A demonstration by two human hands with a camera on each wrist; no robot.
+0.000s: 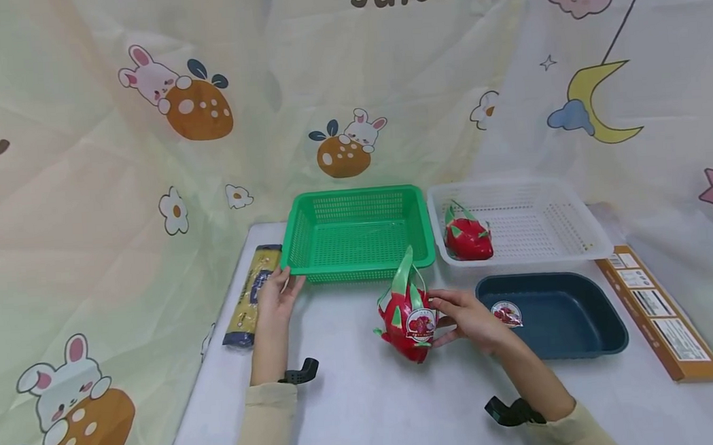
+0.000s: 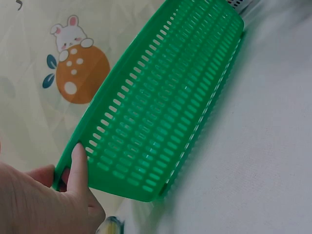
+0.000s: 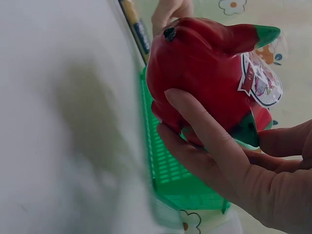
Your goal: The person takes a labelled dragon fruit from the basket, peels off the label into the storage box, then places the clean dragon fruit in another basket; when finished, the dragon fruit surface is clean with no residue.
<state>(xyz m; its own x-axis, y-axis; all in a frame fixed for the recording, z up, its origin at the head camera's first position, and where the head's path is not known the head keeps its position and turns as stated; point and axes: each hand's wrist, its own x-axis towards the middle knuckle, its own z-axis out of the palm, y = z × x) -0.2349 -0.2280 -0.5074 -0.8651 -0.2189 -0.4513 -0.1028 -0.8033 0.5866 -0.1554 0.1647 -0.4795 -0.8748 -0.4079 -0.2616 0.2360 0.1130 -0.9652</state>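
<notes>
My right hand (image 1: pixel 469 321) holds a red dragon fruit (image 1: pixel 399 325) with green leaf tips and a round label, above the table in front of the green basket (image 1: pixel 358 246). In the right wrist view, fingers curl under and along the side of the dragon fruit (image 3: pixel 200 83), its label facing right. At the basket's near left corner, my left hand (image 1: pixel 277 299) pinches the rim. The left wrist view has one finger against the outside of the slotted wall of the green basket (image 2: pixel 141 112); the tips behind the rim are hidden.
A second dragon fruit (image 1: pixel 469 238) lies in the white basket (image 1: pixel 541 228). A dark blue tray (image 1: pixel 567 318) with a round sticker (image 1: pixel 506 314) stands before it. Left lies a yellow-and-blue packet (image 1: pixel 251 297); right, a brown box (image 1: pixel 662 316). A printed cloth (image 1: pixel 251 99) hangs behind.
</notes>
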